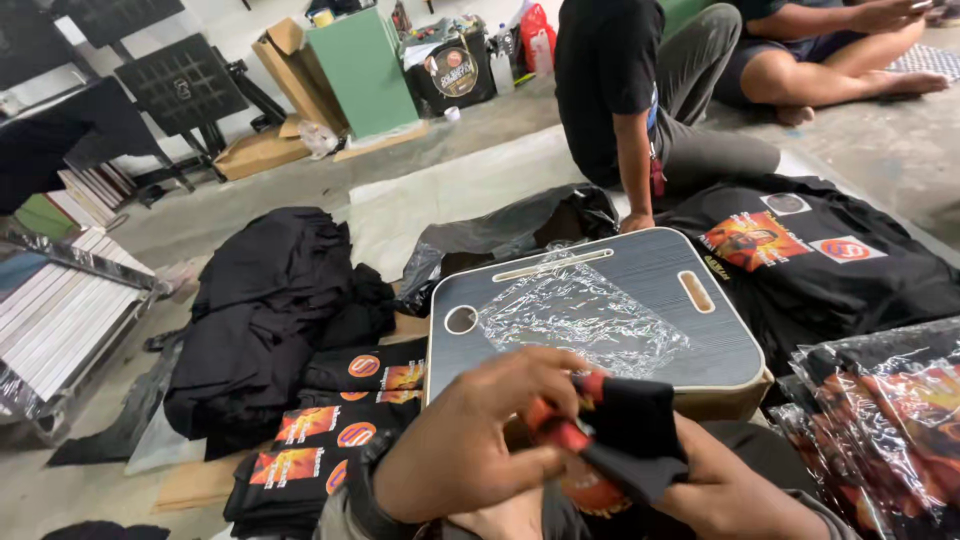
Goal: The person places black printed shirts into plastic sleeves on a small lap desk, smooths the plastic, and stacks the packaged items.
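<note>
Both my hands hold a folded black T-shirt (625, 425) with an orange-red print, low in the middle of the view. My left hand (470, 440) grips its left side with fingers curled over the fold. My right hand (730, 490) holds it from below on the right. Just beyond the shirt lies a dark lap board (720, 345) with a cream rim, and a clear plastic bag (580, 315) is spread flat on it.
A row of folded printed black shirts (330, 430) lies at my left, beside a heap of black garments (270, 300). Bagged shirts (890, 410) are stacked at right. A printed shirt (830, 260) is spread past the board. Two people sit beyond; one's hand (636, 221) rests near the board's far edge.
</note>
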